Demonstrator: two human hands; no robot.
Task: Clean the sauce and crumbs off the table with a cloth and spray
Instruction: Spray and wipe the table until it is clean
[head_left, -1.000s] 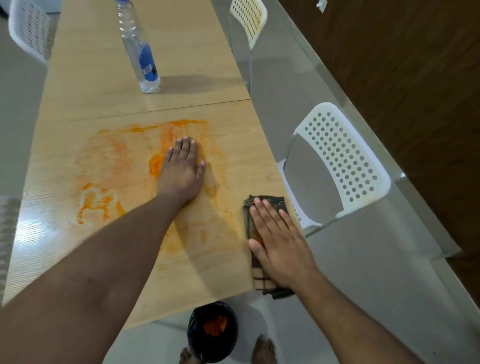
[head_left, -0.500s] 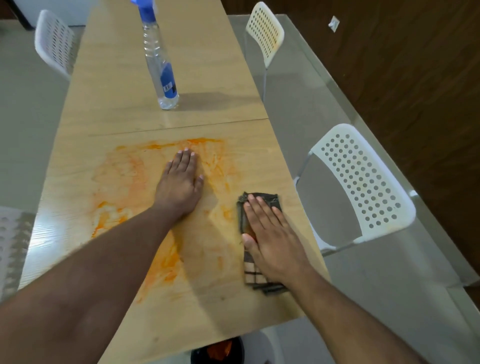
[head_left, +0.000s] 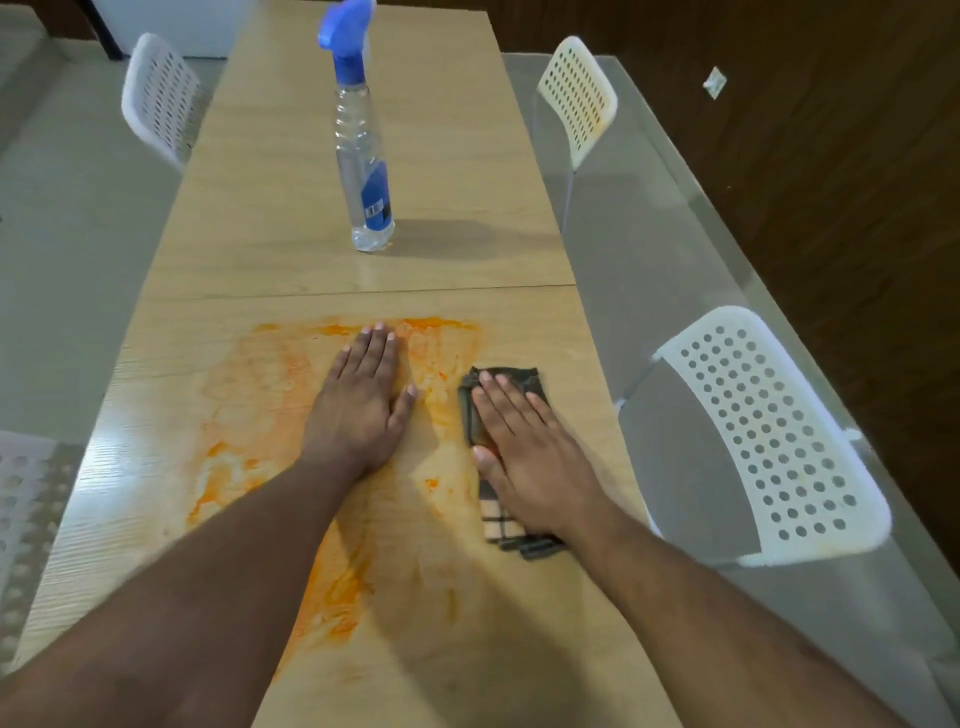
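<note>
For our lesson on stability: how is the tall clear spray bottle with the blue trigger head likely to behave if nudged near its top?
The tall clear spray bottle with the blue trigger head would probably tip easily, since it is slim on a narrow base. It looks nearly empty, so likely light. It stands upright on the smooth wooden table, so a low push might slide it instead.

Orange sauce (head_left: 332, 603) smears a pale wood-grain table (head_left: 291, 218). The folded cloth (head_left: 501, 525) is dark grey-green with a checked pattern, and the clear bottle (head_left: 362, 171) has a blue spray head and blue label. The chairs (head_left: 769, 441) are white with round perforations, the wall (head_left: 831, 156) dark brown.
</note>
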